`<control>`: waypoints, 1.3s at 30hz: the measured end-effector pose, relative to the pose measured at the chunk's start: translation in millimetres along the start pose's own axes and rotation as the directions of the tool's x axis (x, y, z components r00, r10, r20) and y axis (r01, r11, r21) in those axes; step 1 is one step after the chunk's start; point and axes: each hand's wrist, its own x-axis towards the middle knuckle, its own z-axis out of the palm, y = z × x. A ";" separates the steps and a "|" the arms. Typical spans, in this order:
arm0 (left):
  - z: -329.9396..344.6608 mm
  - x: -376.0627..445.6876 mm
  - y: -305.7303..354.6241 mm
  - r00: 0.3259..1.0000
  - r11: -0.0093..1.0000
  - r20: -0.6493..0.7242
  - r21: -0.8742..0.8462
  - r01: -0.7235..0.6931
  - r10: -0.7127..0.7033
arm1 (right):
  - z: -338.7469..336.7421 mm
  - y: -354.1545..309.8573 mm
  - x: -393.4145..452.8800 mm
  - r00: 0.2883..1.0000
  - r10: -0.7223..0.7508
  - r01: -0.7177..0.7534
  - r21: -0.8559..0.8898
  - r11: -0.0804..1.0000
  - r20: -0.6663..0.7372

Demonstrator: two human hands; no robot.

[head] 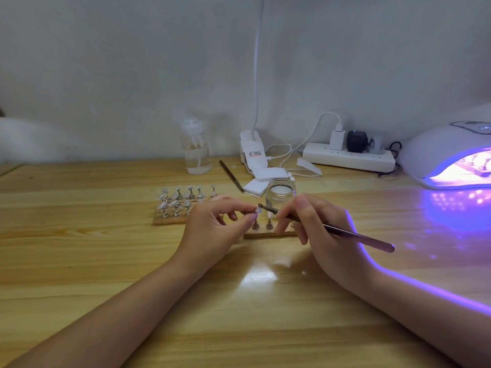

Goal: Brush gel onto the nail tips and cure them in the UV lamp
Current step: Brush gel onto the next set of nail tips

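Nail tip (pixel 258 209): small and clear, pinched between thumb and forefinger of the left hand (pixel 212 227), held above the near cork strip, at the brush's head.
Left grip: grasping the nail tip; the other fingers are curled loosely beside it.
Right grip: the right hand (pixel 316 229) is closed on the gel brush (pixel 332 229), pen-fashion, with the dark handle slanting out to the right over the bench (pixel 106 261).
Brush head: touching or just at the held tip; whether it carries gel cannot be told.
Glass jar (pixel 280 194): open, no lid on it, standing just behind the hands; something pale or clear shows in it, what exactly cannot be told.
Near cork strip (pixel 268 235): lies under the hands and carries small metal stands (pixel 269 224); two show plainly, others are hidden by fingers.
Far cork strip (pixel 170 220): to the left, holding two rows of stands with clear tips (pixel 176 193) on top.
UV lamp (pixel 438 152): white dome at the right edge, lit violet inside; a strip with stands sits within, blurred by the glow.
Pump bottle (pixel 195 148): clear, at the back, partly filled with clear liquid.
Spare tool (pixel 231 175): thin and dark, lying beside white pads (pixel 268 176).
Power strip (pixel 348 159): at the wall, with plugs in it, beside a clip lamp's base (pixel 252 150).
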 end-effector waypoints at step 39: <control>-1.2 1.5 -1.0 0.999 0.998 0.015 0.043 -0.046 0.046 | -1.2 -4.5 0.2 0.997 -0.072 0.071 0.030 0.997 0.034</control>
